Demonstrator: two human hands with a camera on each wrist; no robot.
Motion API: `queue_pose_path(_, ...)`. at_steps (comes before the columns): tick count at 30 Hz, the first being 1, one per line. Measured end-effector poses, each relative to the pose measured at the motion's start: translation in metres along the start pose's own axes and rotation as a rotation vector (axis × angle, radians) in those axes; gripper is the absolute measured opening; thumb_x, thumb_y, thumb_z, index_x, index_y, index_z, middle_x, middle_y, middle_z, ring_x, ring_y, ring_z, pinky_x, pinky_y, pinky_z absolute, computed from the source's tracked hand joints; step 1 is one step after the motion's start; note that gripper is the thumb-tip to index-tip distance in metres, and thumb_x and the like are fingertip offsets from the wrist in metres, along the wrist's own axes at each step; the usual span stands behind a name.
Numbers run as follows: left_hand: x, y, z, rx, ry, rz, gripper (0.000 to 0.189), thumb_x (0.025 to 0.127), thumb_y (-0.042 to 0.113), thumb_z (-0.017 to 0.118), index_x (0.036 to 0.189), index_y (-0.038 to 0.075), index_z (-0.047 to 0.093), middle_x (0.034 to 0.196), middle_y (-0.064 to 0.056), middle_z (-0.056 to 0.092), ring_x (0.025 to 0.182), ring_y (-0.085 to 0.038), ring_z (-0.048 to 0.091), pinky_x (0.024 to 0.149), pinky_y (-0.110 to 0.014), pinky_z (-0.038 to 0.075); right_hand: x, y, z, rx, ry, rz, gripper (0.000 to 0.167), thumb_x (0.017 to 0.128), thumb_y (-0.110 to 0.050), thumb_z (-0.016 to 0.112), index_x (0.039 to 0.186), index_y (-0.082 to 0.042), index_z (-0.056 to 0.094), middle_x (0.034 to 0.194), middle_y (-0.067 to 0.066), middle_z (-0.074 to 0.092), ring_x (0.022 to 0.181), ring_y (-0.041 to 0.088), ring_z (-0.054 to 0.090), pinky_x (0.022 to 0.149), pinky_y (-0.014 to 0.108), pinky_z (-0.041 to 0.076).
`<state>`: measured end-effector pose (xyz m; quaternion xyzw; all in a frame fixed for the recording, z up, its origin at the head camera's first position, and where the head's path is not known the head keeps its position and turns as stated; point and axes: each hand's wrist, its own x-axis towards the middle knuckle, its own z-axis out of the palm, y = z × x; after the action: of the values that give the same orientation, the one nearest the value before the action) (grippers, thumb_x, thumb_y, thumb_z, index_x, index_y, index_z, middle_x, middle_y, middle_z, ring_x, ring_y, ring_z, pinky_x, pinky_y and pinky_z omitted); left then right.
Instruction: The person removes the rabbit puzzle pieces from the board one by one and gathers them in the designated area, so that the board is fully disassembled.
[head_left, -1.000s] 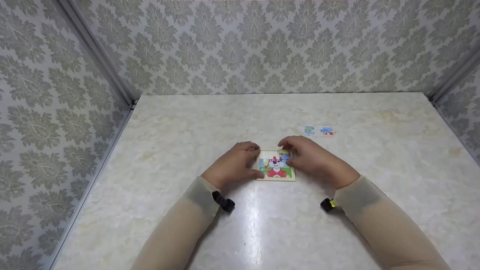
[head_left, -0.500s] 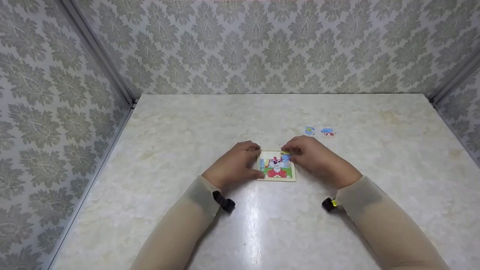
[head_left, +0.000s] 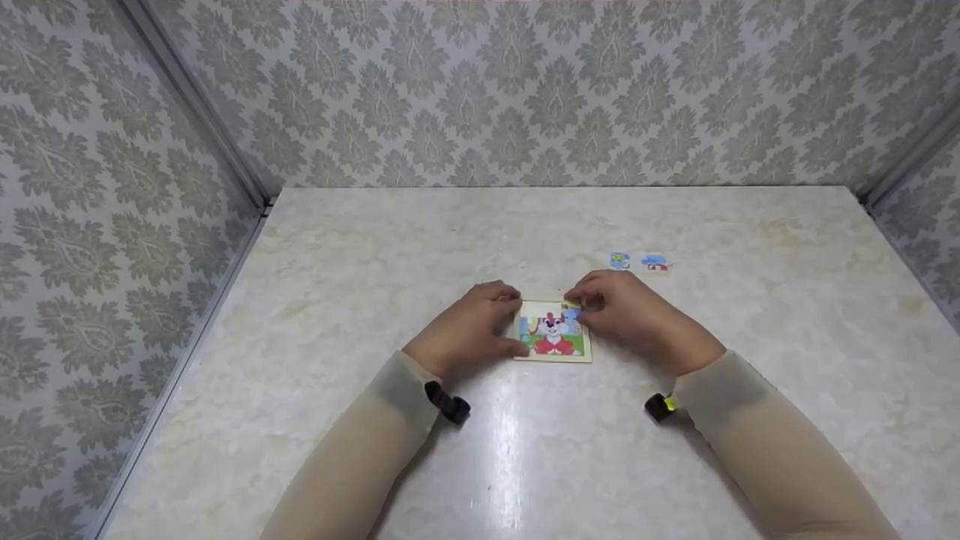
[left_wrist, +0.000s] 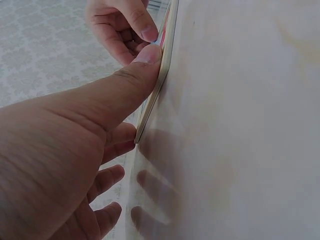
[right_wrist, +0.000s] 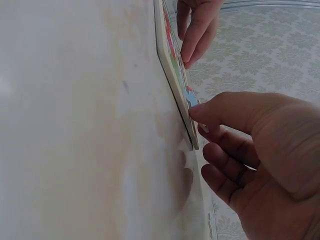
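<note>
Head: board (head_left: 553, 359) is lying on table (head_left: 375, 247) between both hands; left hand (head_left: 466, 328) is gripping its left side, holding position since 1.0 s ago. Right hand (head_left: 628, 311) is now sitting slightly farther right, thumb and index pinching corner piece (head_left: 572, 305) at the far right corner. Two loose pieces (head_left: 619, 260) (head_left: 655, 262) are lying beyond, unmoved. Left wrist: thumb is pressing the rim. Right wrist: thumb is bearing on the corner; seating unclear.
</note>
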<state>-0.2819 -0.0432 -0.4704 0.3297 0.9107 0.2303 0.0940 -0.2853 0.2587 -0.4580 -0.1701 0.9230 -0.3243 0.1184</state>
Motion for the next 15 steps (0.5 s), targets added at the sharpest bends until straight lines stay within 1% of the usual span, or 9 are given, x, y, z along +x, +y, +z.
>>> queue_pose_path(2, 0.000, 0.000, 0.000, 0.000, 0.000, -0.004, 0.081, 0.099, 0.047, 0.089, 0.163, 0.007, 0.061, 0.169, -0.006, 0.055, 0.165, -0.025, 0.043, 0.140, -0.041, 0.037, 0.001, 0.001, 0.000, 0.006, 0.020, -0.006, 0.037, 0.103, -0.013, 0.079, 0.140, -0.015, 0.082, 0.142, 0.004, 0.076, 0.120, 0.026, 0.067, 0.110, 0.048, 0.058)
queue_pose_path(7, 0.000, 0.000, 0.000, -0.005, -0.003, -0.009, 0.080, 0.098, 0.046, 0.091, 0.162, 0.008, 0.062, 0.169, -0.005, 0.055, 0.166, -0.025, 0.043, 0.140, -0.041, 0.036, 0.000, 0.008, -0.006, 0.048, 0.063, -0.021, 0.033, 0.104, -0.014, 0.078, 0.137, -0.015, 0.083, 0.142, 0.005, 0.078, 0.123, 0.027, 0.071, 0.111, 0.051, 0.061)
queue_pose_path(11, 0.000, 0.000, 0.000, -0.002, -0.005, -0.013, 0.080, 0.098, 0.045, 0.091, 0.162, 0.007, 0.062, 0.170, -0.007, 0.055, 0.167, -0.026, 0.041, 0.141, -0.041, 0.035, -0.002, 0.018, -0.020, 0.059, 0.104, -0.021, 0.032, 0.105, -0.013, 0.076, 0.136, -0.013, 0.083, 0.139, 0.011, 0.079, 0.120, 0.030, 0.069, 0.108, 0.050, 0.059)
queue_pose_path(15, -0.001, 0.001, 0.001, -0.005, -0.009, -0.016, 0.081, 0.098, 0.045, 0.091, 0.162, 0.006, 0.062, 0.170, -0.006, 0.054, 0.168, -0.027, 0.041, 0.142, -0.041, 0.034, -0.005, 0.033, -0.039, 0.057, 0.156, 0.029, 0.034, 0.107, -0.016, 0.075, 0.140, -0.012, 0.081, 0.140, 0.014, 0.078, 0.121, 0.032, 0.066, 0.105, 0.049, 0.055)
